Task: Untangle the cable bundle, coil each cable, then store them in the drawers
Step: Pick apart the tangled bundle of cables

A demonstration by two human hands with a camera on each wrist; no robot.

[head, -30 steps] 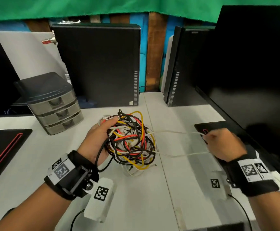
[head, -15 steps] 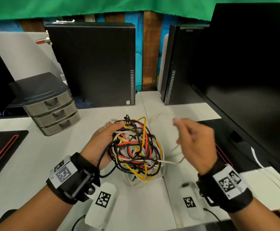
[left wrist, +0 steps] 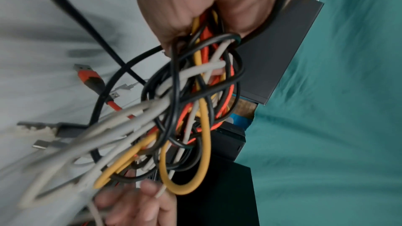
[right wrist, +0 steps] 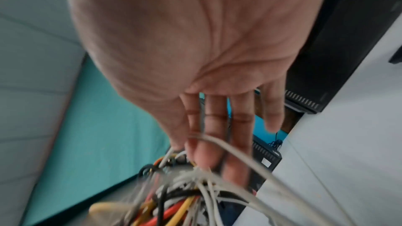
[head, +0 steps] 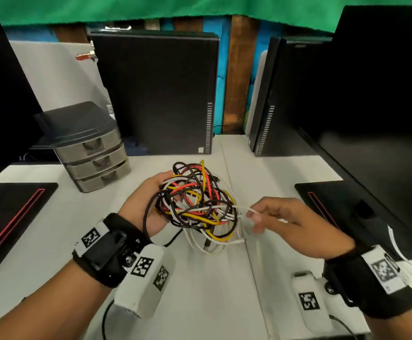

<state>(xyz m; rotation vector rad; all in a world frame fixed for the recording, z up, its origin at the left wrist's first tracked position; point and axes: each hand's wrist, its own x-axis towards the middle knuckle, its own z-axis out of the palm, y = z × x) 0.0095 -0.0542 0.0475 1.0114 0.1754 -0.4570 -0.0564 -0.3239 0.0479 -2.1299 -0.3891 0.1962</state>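
Observation:
A tangled cable bundle [head: 195,204] of black, white, yellow and orange-red cables is held just above the white table, its loose white loops hanging down to the surface. My left hand [head: 160,190] grips its left side, fingers curled into the strands [left wrist: 191,102]. At the bundle's right side my right hand [head: 254,217] pinches a thin white cable [head: 240,207] between thumb and forefinger. That cable crosses the fingers [right wrist: 217,126] in the right wrist view. An orange USB plug [left wrist: 89,76] dangles under the bundle. The grey three-drawer unit [head: 94,155] stands at back left, all drawers closed.
Two black computer cases [head: 158,94] [head: 271,106] stand at the back. A large monitor [head: 376,99] fills the right side, its black red-striped base [head: 334,204] lying close to my right hand. Another such base [head: 11,217] lies at the left. Bare table [head: 212,290] lies in front.
My right hand let the stretched white cable go slack, swung back left from the monitor base and now pinches a white strand beside the bundle. The left hand kept its grip on the bundle.

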